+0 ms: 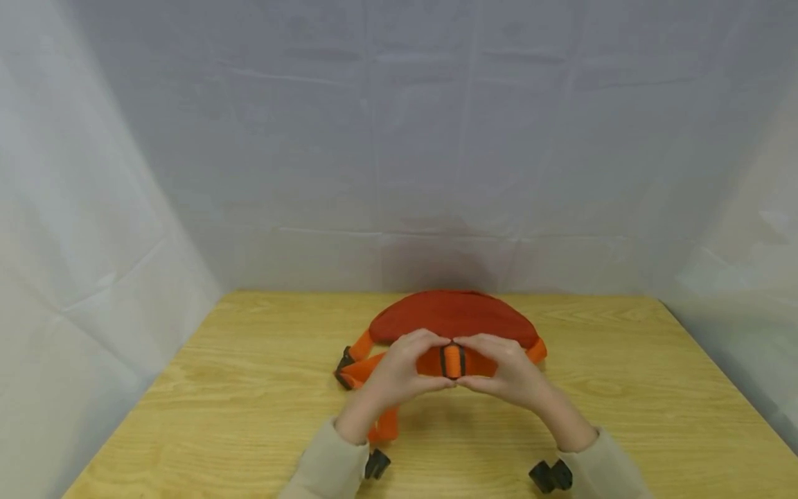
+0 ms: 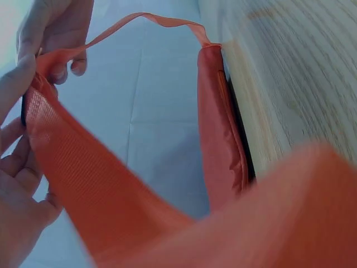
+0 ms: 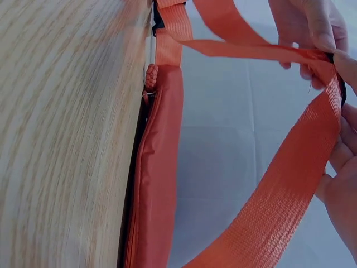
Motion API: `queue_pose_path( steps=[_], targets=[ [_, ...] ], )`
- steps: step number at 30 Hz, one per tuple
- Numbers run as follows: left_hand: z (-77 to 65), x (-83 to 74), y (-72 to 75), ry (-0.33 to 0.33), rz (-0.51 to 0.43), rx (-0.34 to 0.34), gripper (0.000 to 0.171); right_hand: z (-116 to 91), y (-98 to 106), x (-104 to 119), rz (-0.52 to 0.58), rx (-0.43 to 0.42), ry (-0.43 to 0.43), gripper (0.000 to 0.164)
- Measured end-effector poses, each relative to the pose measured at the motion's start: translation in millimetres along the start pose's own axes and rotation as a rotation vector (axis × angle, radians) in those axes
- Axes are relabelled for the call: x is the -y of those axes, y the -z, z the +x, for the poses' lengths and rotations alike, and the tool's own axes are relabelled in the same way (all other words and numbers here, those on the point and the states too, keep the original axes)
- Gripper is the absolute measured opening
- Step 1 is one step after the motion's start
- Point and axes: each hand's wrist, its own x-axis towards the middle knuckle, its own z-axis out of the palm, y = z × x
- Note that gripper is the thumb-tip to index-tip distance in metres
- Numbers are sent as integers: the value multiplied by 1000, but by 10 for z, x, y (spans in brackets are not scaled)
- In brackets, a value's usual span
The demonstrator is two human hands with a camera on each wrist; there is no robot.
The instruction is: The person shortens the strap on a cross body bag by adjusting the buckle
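Pale creased sheeting (image 1: 436,152) behind and to both sides of a wood-grained table (image 1: 623,395). Red pouch (image 1: 449,312) lies toward the table's far edge; its orange strap (image 1: 427,362) is raised in front. Left hand (image 1: 405,367) and right hand (image 1: 512,367) meet at a black slider (image 1: 443,362) on the strap, fingers of both pinching it at opposite edges. Black buckle (image 1: 346,358) left of the pouch. Strap end (image 1: 387,424) beside the left forearm.

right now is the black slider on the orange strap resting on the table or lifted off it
Lifted off: the left hand and right hand pinch the slider; the wrist views show it clear of the table.
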Motion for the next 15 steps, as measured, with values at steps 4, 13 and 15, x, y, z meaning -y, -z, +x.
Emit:
queue_pose_path(
  steps=[4, 13, 15],
  targets=[
    [-2, -6, 22, -34, 30, -25, 50, -12, 29, -6, 84, 78, -149, 48],
    [-17, -21, 64, 43, 33, 7, 49, -50, 100, -43, 371, 67, -365, 19],
    [-15, -17, 67, 33, 17, 8, 49, -28, 130, -17, 423, 54, -348, 16]
  ],
)
